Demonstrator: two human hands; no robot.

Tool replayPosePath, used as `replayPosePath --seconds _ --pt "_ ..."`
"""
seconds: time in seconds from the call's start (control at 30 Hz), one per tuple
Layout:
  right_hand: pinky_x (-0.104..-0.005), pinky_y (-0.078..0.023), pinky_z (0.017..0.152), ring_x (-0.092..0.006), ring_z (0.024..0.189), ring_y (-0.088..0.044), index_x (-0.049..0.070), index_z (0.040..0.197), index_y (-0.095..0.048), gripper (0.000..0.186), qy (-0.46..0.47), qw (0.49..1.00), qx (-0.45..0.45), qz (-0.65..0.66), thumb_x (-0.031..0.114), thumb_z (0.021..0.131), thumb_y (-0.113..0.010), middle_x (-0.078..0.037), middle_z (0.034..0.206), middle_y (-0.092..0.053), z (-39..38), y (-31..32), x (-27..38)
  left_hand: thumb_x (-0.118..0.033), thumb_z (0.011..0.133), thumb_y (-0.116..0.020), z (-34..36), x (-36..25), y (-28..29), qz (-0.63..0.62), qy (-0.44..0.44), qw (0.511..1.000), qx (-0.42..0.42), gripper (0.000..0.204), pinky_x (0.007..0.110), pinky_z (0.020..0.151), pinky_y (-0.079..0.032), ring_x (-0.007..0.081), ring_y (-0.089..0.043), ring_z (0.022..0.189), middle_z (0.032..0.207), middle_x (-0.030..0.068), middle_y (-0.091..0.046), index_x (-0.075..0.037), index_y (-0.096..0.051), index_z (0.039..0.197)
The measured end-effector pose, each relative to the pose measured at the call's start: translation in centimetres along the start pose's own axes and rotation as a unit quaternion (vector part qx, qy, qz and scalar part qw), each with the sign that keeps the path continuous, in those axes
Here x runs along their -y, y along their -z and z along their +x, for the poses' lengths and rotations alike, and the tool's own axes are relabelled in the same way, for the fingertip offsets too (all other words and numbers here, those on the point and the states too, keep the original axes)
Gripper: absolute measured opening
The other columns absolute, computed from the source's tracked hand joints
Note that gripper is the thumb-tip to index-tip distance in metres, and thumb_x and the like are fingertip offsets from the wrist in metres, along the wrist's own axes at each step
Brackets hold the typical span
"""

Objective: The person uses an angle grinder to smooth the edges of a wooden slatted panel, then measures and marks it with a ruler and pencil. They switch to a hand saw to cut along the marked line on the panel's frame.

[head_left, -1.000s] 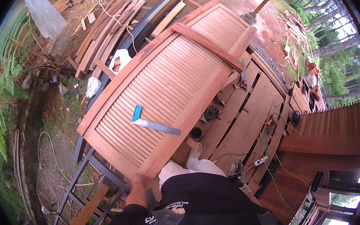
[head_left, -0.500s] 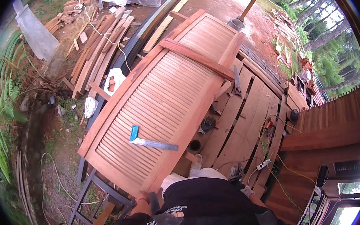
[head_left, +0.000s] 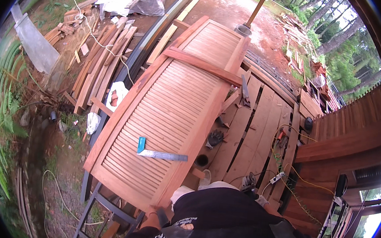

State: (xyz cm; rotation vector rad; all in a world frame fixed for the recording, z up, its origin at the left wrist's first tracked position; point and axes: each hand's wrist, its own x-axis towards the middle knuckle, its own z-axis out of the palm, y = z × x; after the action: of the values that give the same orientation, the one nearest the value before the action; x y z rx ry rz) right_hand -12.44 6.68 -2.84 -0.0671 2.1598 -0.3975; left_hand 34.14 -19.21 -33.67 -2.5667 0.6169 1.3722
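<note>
A reddish louvred wooden door (head_left: 155, 111) lies slanting before me, with a loose wooden bar (head_left: 204, 66) across its upper part. On its lower slats rests a try square (head_left: 162, 155) with a teal handle. My left hand (head_left: 152, 210) is at the door's near end, touching its corner; its fingers are too small and partly hidden to read. Down at my right side, my gloved right hand (head_left: 262, 201) is closed on the dark handle of a power tool that looks like an angle grinder (head_left: 249, 182), held low over the planks.
A handsaw (head_left: 245, 91) and a dark glove (head_left: 215, 138) lie on the plank deck (head_left: 253, 129) to the right. Cords run to a white power strip (head_left: 278, 177). Stacked boards (head_left: 107, 62) and a metal stand (head_left: 96, 210) are on the left. A wooden wall (head_left: 311, 193) rises at right.
The view has shifted slightly, so the door sits a little lower and further left in the picture. Both hands keep nearly the same places; the try square stays on the slats.
</note>
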Motion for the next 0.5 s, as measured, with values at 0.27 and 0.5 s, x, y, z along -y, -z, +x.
replayPosePath --seconds 0.27,0.5 --pt "-0.0329 -0.053 0.074 -0.0173 0.079 -0.066 0.001 0.102 -0.068 0.045 0.041 0.998 0.013 -0.044 0.03 0.071 -0.083 -0.007 0.088 -0.07 1.6 -0.6 1.1 -0.036 0.072 -0.077 -2.5 0.3 -0.4 -0.078 -0.03 0.996 0.032 0.068 0.036 0.092 -0.051 0.0284 -0.066 0.109 0.121 0.0228 -0.065 0.008 -0.06 0.121" --pt "-0.0323 -0.053 0.07 -0.0172 0.075 -0.066 0.001 0.101 -0.066 0.04 0.104 0.987 0.06 -0.109 0.024 0.072 -0.082 -0.008 0.085 -0.069 4.0 -1.3 5.9 -0.038 0.073 -0.074 -5.6 -1.7 1.2 -0.098 -0.006 0.995 -0.026 0.068 0.043 0.106 -0.044 0.0387 -0.052 0.126 0.135 0.027 -0.054 -0.001 -0.059 0.128"
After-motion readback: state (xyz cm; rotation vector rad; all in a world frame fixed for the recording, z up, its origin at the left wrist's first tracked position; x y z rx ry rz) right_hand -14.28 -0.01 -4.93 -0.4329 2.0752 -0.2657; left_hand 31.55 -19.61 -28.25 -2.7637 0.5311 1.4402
